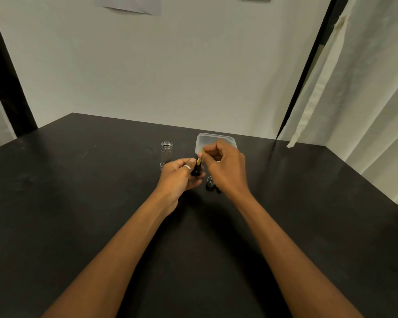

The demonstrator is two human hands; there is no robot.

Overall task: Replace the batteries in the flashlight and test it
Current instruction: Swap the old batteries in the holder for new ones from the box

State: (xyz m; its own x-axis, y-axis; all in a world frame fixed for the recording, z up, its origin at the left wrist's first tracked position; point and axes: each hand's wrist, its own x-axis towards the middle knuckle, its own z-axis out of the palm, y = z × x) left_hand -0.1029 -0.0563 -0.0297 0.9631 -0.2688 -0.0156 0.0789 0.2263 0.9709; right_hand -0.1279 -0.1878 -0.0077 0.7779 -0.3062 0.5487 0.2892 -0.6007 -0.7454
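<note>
A wide black table [101, 180] is taking up most of what I'm looking at, and the person is working near its far middle with both forearms stretched out. A clear plastic tub [207, 134] is sitting open just behind the hands, and I cannot tell what is lying in it. To its left the silver flashlight tube [166, 154] is standing upright on the table with its open threaded end up, apart from both hands. The left hand [179, 177] is curling its fingers round a short black battery carrier [197, 171], holding it roughly upright above the table, while the right hand [225, 166] is pinching a slim yellow-and-black battery [199, 159] between thumb and fingertips and angling it into the top of that carrier. A small dark end cap [210, 181] is lying on the table just under the right wrist. A pale ring [187, 167] is showing on one left finger. I'm judging the battery to be light, rigid and smooth enough to slip, so holding it near its upper end is leaving the lower end free to seat. The metal tube is looking stiff and sturdy, best taken round its middle. The battery's wrap is too small for me to read any brand, and I'm making out no writing elsewhere.
</note>
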